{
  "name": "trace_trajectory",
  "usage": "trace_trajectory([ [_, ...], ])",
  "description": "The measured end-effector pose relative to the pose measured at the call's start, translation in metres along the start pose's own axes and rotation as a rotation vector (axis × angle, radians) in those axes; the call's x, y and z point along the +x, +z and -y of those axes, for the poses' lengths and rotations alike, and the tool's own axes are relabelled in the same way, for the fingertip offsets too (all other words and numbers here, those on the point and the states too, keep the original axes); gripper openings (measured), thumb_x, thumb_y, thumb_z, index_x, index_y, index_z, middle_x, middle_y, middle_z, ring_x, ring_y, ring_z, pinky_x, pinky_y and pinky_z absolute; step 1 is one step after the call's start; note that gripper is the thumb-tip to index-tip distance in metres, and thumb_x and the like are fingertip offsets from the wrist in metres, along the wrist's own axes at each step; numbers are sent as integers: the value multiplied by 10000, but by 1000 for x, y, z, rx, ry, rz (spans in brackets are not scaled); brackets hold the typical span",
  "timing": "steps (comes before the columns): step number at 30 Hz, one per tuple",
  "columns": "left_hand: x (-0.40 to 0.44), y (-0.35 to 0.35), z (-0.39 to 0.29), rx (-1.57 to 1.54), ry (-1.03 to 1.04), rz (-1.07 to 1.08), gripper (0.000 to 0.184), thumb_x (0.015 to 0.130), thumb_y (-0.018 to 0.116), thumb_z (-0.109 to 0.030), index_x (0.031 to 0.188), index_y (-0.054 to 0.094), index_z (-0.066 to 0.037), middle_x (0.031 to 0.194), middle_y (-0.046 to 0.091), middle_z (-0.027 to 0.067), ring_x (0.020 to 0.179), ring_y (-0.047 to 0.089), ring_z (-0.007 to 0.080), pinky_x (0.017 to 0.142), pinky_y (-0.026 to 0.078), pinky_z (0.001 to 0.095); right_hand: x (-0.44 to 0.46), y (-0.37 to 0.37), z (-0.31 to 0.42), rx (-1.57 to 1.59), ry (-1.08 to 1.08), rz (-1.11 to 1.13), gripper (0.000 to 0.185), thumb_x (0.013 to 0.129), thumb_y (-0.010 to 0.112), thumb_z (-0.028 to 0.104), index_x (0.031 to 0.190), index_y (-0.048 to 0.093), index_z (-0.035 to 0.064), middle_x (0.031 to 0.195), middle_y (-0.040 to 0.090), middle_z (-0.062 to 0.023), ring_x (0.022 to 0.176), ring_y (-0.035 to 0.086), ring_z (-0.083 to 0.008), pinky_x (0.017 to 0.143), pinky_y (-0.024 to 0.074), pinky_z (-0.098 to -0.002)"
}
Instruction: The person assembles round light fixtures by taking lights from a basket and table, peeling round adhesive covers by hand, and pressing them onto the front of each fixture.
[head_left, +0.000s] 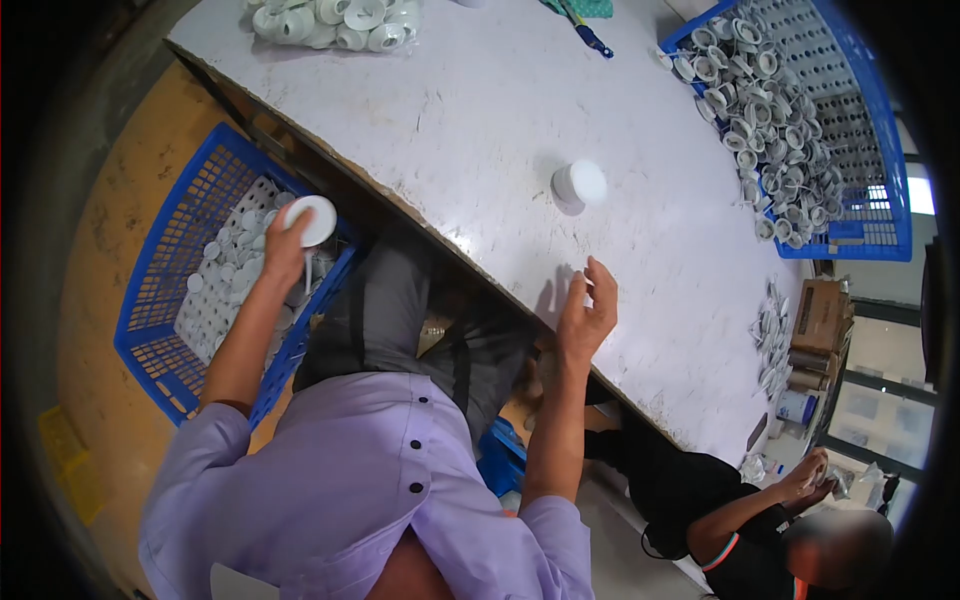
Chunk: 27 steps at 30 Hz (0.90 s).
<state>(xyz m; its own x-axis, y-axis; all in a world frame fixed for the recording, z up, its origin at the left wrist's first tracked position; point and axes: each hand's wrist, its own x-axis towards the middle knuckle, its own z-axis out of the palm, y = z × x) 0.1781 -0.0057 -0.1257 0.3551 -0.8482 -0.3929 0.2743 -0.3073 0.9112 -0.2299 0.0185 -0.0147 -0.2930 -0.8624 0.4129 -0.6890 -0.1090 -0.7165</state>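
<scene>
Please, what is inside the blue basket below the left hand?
The blue basket holds many small white pieces. The left hand and the white lid it holds cover some; what lies deeper cannot be seen.

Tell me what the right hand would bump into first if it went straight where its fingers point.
Most likely the short white cylinder on the white table, ahead of the right hand. The hand's height is unclear in this single view, so it might pass over instead.

Left hand (285,245) gripping; right hand (588,318) relaxed, fingers (603,283) parted; both forearms (243,335) bare.
</scene>
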Motion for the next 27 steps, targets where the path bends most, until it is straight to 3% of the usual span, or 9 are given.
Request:
trace_trajectory([
  [2, 16, -37, 15, -65, -52, -149, 361, 879, 584, -267, 1171, 526, -61, 925, 628, 35, 707, 616, 116, 459, 428, 251, 14, 1, -8, 62, 184, -8, 261, 834, 587, 87, 1076, 604, -8, 1020, 609, -126, 884, 581, -199, 755, 473, -299],
  [3, 20, -51, 16, 5, -33, -172, 325, 926, 493, -231, 1175, 481, -23, 925, 632, 80, 680, 642, 182, 418, 392, 245, 20, 4, -16, 113, 209, -19, 281, 854, 584, 118, 1089, 593, -36, 1015, 615, -103, 828, 577, -142, 700, 473, -251],
  [6, 42, -104, 55, -43, -108, -186, 358, 920, 508, -277, 1198, 494, -52, 933, 615, 53, 699, 603, 136, 492, 444, 248, 45, 17, -20, 320, 411, -21, 325, 859, 588, 131, 1126, 568, -53, 997, 612, -103, 765, 577, -126, 655, 471, -228],
  [10, 57, -142, 91, -10, -201, -210, 310, 905, 510, -188, 1181, 488, -47, 958, 608, 73, 712, 601, 165, 521, 464, 270, 77, 33, -16, 414, 620, 8, 393, 855, 605, 173, 1173, 533, -45, 886, 586, -64, 691, 552, -94, 585, 451, -206],
  [13, 55, -154, 107, 28, -291, -256, 319, 853, 539, -80, 1166, 484, -48, 974, 600, 84, 745, 601, 184, 536, 474, 291, 92, 42, -4, 385, 701, -38, 352, 841, 619, 239, 1081, 578, -15, 830, 580, -53, 654, 523, -85, 537, 416, -205],
  [17, 61, -193, 142, 32, -315, -196, 448, 734, 568, 45, 1159, 479, -64, 1007, 585, 96, 827, 601, 222, 578, 504, 321, 102, 52, -27, 381, 658, -23, 296, 828, 624, 256, 981, 589, 5, 709, 527, -11, 580, 482, -92, 502, 398, -212],
  [21, 74, -243, 183, 125, -343, -337, 653, 656, 603, 38, 1276, 421, -56, 1055, 583, 130, 906, 594, 280, 685, 519, 379, 108, 55, -16, 372, 715, -10, 210, 824, 629, 209, 912, 581, 24, 671, 493, 2, 557, 462, -80, 464, 385, -204],
  [23, 83, -266, 195, 352, -275, -335, 694, 599, 605, -8, 1272, 437, -14, 1110, 583, 143, 992, 582, 259, 831, 471, 338, 107, 55, -8, 467, 758, -43, 169, 830, 627, 180, 902, 569, 39, 662, 493, 5, 552, 462, -70, 458, 384, -187],
  [27, 83, -280, 202, 881, -44, -581, 590, 619, 576, -40, 1194, 479, 49, 1080, 592, 221, 1037, 564, 355, 890, 445, 371, 103, 57, -16, 607, 752, -59, 134, 849, 622, 167, 893, 549, 63, 663, 512, 8, 550, 474, -68, 462, 403, -174],
])
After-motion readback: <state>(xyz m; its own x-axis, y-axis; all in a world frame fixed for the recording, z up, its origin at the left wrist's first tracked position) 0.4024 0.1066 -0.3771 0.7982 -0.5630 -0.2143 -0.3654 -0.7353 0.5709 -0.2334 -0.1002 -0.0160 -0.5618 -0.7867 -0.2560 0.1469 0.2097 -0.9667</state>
